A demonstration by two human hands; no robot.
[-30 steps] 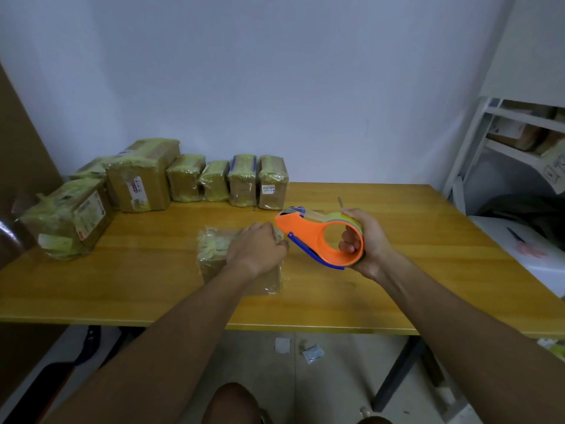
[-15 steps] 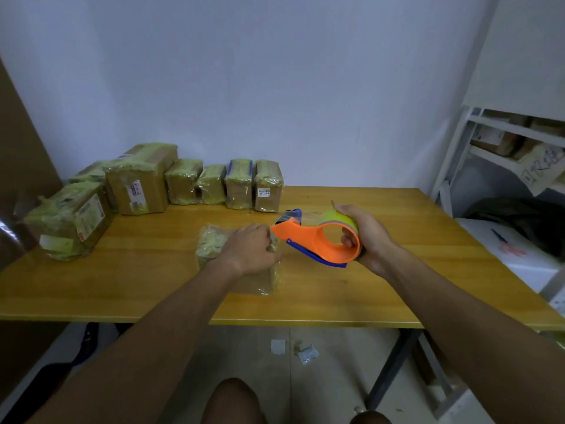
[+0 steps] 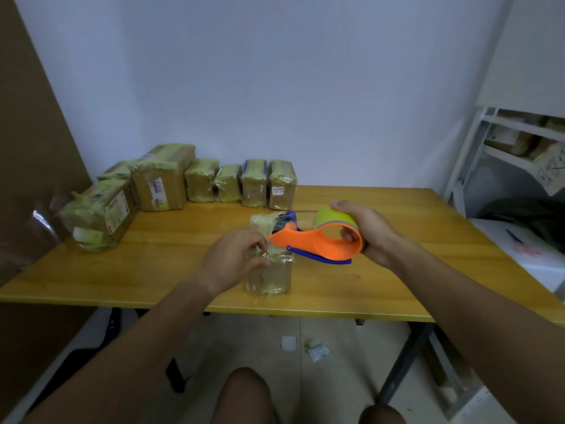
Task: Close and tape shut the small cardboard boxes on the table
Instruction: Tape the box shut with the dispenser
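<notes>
A small cardboard box (image 3: 270,276) wrapped in clear tape lies near the front edge of the wooden table (image 3: 397,270). My left hand (image 3: 232,261) rests on the box's left side with curled fingers holding it. My right hand (image 3: 367,234) grips an orange tape dispenser (image 3: 318,246) with a yellow-green tape roll (image 3: 333,217). The dispenser's nose sits over the top of the box, just right of my left fingers.
Several taped boxes (image 3: 253,186) stand in a row along the back left of the table, with a larger one (image 3: 97,214) lying at the left edge. A white shelf (image 3: 519,142) with parcels stands at the right. Paper scraps (image 3: 318,351) lie on the floor.
The box now lies with its long side running away from me. The dispenser's nose has come over the box top. My left hand has shifted to the box's left side.
</notes>
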